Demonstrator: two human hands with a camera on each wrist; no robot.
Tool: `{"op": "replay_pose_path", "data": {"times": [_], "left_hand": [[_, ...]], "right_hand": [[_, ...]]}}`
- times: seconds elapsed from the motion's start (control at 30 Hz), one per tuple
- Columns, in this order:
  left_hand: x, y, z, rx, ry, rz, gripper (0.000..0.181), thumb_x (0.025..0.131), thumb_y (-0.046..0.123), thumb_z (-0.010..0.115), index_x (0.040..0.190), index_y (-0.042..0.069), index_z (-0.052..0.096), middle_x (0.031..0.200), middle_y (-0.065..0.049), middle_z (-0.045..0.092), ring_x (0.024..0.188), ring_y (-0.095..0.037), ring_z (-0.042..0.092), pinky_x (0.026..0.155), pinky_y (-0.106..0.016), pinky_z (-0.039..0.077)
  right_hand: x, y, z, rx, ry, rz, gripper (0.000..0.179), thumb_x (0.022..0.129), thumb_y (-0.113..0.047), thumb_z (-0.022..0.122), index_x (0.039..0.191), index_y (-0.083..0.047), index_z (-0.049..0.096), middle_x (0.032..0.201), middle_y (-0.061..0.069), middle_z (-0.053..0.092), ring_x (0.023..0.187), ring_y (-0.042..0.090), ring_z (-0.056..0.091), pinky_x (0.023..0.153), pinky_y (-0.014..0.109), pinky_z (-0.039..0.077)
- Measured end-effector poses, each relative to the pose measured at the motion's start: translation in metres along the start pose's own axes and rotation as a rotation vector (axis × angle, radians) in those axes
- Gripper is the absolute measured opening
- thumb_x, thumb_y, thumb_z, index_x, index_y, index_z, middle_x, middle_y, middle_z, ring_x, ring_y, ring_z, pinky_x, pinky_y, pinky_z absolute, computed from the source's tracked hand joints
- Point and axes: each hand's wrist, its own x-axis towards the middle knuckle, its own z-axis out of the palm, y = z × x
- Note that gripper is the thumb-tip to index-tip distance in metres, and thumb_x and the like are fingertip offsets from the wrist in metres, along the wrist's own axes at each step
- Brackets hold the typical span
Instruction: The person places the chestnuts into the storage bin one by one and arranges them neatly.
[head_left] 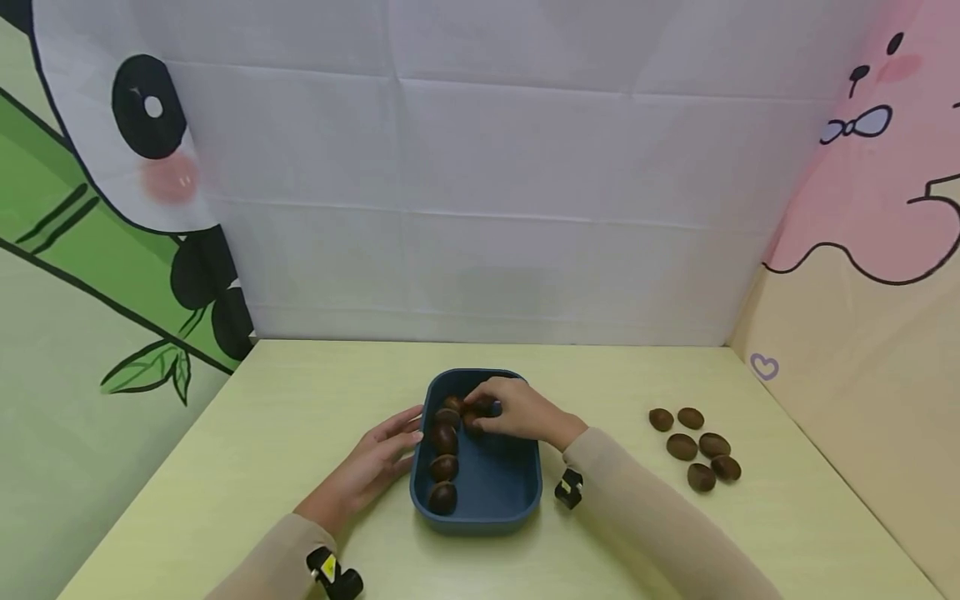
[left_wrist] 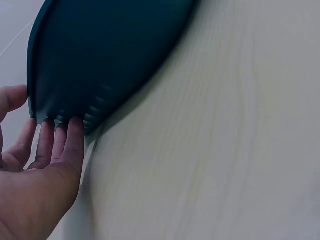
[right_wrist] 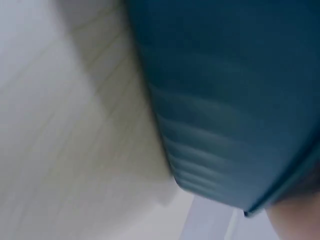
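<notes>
A dark blue rectangular box [head_left: 498, 479] stands on the table. Along its left side runs a column of several brown chestnuts [head_left: 444, 440]. Down inside the far end reaches my right hand [head_left: 517, 410], its thumb and fingers pinching a chestnut [head_left: 472, 423] beside the top of that column; the fingers partly cover it. Against the box's outer left wall rest the fingertips of my left hand [head_left: 375, 458], fairly straight. From the left wrist, the fingers [left_wrist: 75, 140] touch the wall and the thumb is near the rim. The right wrist view shows mostly the blue outer wall [right_wrist: 215, 115].
Several loose chestnuts [head_left: 682, 447] lie on the right of the pale yellow table [head_left: 600, 542]. A white sheet [head_left: 487, 167] hangs behind the table's far edge, with cartoon-printed panels at both sides. Each sleeve carries a small black wrist camera [head_left: 568, 489].
</notes>
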Motion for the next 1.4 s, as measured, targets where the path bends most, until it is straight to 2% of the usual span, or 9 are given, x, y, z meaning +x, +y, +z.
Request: {"op": "replay_pose_path", "data": {"times": [0.23,0.43,0.73,0.87,0.97,1.2,1.4], "left_hand": [[0.000,0.001,0.001,0.005,0.010,-0.007,0.061,0.102,0.014,0.057,0.157,0.004,0.031,0.159,-0.019,0.031,0.133,-0.021,0.047,0.106,-0.042,0.042],[0.000,-0.001,0.001,0.000,0.015,-0.005,0.061,0.102,0.014,0.057,0.156,0.004,0.031,0.158,-0.019,0.032,0.134,-0.022,0.046,0.107,-0.043,0.042],[-0.001,0.000,0.000,-0.001,0.023,-0.008,0.062,0.101,0.014,0.058,0.156,0.004,0.032,0.158,-0.019,0.033,0.133,-0.022,0.047,0.106,-0.042,0.043],[-0.002,0.001,0.001,0.004,0.013,0.001,0.062,0.101,0.013,0.058,0.156,0.003,0.031,0.158,-0.020,0.033,0.131,-0.020,0.048,0.104,-0.040,0.044],[-0.002,0.002,0.001,0.003,0.003,0.006,0.061,0.102,0.013,0.057,0.156,0.002,0.030,0.158,-0.021,0.032,0.130,-0.019,0.050,0.102,-0.038,0.045],[-0.002,0.001,0.001,-0.008,0.014,0.002,0.061,0.102,0.013,0.057,0.156,0.003,0.032,0.157,-0.020,0.034,0.126,-0.015,0.052,0.101,-0.036,0.047],[-0.002,0.001,0.001,-0.016,0.004,0.002,0.062,0.102,0.013,0.057,0.156,0.002,0.030,0.158,-0.021,0.032,0.128,-0.016,0.051,0.103,-0.038,0.045]], "right_hand": [[-0.022,-0.001,-0.025,0.038,0.007,0.001,0.036,0.094,-0.014,0.071,0.128,-0.003,0.064,0.122,0.012,0.064,0.109,0.027,0.063,0.090,0.043,0.053],[-0.053,0.002,-0.049,0.020,0.032,0.021,0.034,0.095,-0.014,0.071,0.127,-0.006,0.065,0.121,0.009,0.065,0.105,0.027,0.064,0.088,0.044,0.054],[-0.115,0.021,-0.079,-0.023,0.042,0.122,0.033,0.093,-0.016,0.073,0.126,-0.011,0.066,0.120,0.000,0.067,0.103,0.022,0.065,0.087,0.042,0.055],[-0.151,0.031,-0.091,-0.027,0.036,0.187,0.031,0.093,-0.018,0.073,0.123,-0.014,0.067,0.118,-0.003,0.067,0.102,0.020,0.065,0.087,0.041,0.055],[-0.179,0.036,-0.099,-0.014,0.043,0.240,0.029,0.094,-0.022,0.073,0.121,-0.014,0.068,0.116,-0.001,0.068,0.101,0.021,0.066,0.086,0.042,0.055],[-0.233,0.046,-0.105,-0.015,0.077,0.330,0.032,0.093,-0.025,0.074,0.119,-0.008,0.068,0.111,0.003,0.070,0.096,0.016,0.066,0.078,0.033,0.056],[-0.264,0.057,-0.101,0.001,0.113,0.389,0.031,0.090,-0.024,0.077,0.117,-0.010,0.069,0.113,0.005,0.071,0.100,0.018,0.067,0.081,0.032,0.056]]}}
